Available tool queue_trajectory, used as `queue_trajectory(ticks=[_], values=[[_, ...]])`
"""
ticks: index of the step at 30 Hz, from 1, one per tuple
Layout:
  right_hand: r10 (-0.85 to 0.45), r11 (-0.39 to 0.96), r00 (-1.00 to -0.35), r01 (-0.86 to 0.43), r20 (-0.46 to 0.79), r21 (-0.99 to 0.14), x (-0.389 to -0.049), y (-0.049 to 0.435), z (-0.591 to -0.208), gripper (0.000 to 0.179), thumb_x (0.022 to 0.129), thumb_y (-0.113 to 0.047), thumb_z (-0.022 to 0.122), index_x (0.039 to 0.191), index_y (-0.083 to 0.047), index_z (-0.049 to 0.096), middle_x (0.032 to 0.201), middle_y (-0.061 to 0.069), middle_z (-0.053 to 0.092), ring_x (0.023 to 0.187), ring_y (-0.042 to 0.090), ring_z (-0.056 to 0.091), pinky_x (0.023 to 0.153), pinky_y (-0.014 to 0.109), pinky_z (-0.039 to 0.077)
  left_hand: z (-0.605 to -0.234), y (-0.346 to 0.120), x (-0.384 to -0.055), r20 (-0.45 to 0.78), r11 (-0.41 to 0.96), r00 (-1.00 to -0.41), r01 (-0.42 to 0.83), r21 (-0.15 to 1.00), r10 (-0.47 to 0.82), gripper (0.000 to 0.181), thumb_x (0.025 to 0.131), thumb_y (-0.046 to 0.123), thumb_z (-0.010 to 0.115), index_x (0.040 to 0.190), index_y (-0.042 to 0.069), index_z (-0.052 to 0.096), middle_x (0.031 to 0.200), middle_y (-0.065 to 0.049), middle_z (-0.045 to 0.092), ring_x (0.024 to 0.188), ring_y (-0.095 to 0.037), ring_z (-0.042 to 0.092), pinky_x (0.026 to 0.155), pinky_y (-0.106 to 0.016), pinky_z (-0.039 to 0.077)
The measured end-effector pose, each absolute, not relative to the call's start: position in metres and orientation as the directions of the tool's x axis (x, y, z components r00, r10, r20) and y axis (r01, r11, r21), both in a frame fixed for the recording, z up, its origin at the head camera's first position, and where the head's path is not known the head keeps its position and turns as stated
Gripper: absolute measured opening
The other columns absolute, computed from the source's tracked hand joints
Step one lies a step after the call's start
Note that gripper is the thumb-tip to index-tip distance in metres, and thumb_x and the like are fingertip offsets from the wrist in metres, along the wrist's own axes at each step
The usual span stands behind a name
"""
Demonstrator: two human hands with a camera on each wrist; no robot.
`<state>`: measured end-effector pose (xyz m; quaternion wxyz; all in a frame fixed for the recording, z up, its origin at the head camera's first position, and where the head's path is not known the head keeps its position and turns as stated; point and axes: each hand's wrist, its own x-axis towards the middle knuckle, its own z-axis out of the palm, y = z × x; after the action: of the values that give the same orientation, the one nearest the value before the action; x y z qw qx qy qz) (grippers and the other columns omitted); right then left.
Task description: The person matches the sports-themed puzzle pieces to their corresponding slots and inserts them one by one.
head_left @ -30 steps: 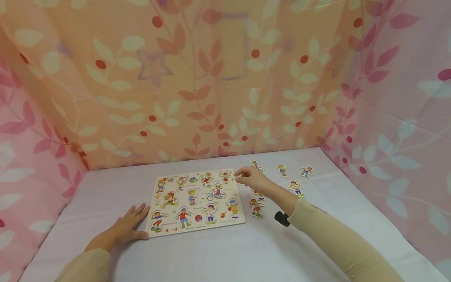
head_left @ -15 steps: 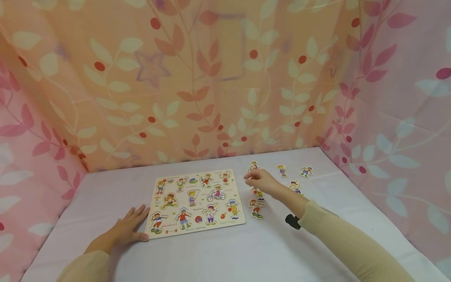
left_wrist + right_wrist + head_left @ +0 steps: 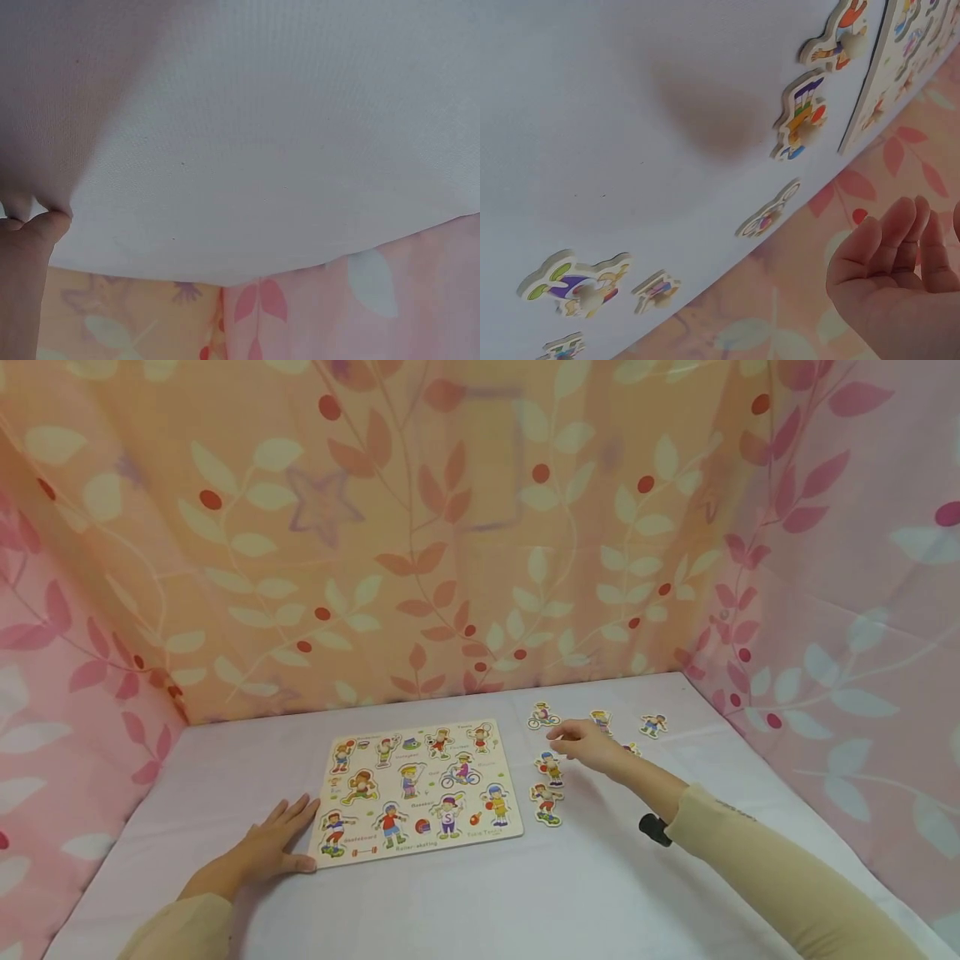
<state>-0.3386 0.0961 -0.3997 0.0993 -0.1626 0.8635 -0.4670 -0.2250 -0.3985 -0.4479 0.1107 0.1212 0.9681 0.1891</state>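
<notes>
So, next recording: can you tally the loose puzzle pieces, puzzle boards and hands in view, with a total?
Loose puzzle pieces: 6, some partly hidden
Puzzle boards: 1
Hands: 2 (left hand, right hand)
Total: 9

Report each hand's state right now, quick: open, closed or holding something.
Left hand: open, at the left edge of the board, holding nothing.
Right hand: open, fingers loosely curled, holding nothing.
</notes>
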Motion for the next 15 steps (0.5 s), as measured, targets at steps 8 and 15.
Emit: queue_trajectory(ticks=[8,15], values=[[-0.315,0.531,-0.948,-0.149,-0.032,-0.834,-0.342,0.119,-0.391,0.026,0.097,-0.01,0.056,0.116,0.007,0.062,0.101,0.02,0.064,0.096,0.042,0.058,0.085,0.05,0.05,-0.447,-0.398,-0.228,-0.185,0.909,-0.947,0.18,0.377,0.264,0.098,0.074,0.045,0.077,0.146,-0.005,0.033,0.151,-0.034,0.02,0.134,-0.061,0.01,0.094,-0.082,0.011],[-0.278,0.537,-0.96,-0.17,0.017,-0.826,-0.35,0.145,-0.39,0.028,0.099,-0.011,0.055,0.117,0.01,0.061,0.099,0.015,0.066,0.094,0.038,0.059,0.081,0.039,0.051,-0.449,-0.4,-0.228,-0.2,0.905,-0.944,0.17,0.391,0.264,0.098,0.075,0.047,0.076,0.146,-0.005,0.033,0.151,-0.034,0.019,0.135,-0.061,0.009,0.095,-0.082,0.008]])
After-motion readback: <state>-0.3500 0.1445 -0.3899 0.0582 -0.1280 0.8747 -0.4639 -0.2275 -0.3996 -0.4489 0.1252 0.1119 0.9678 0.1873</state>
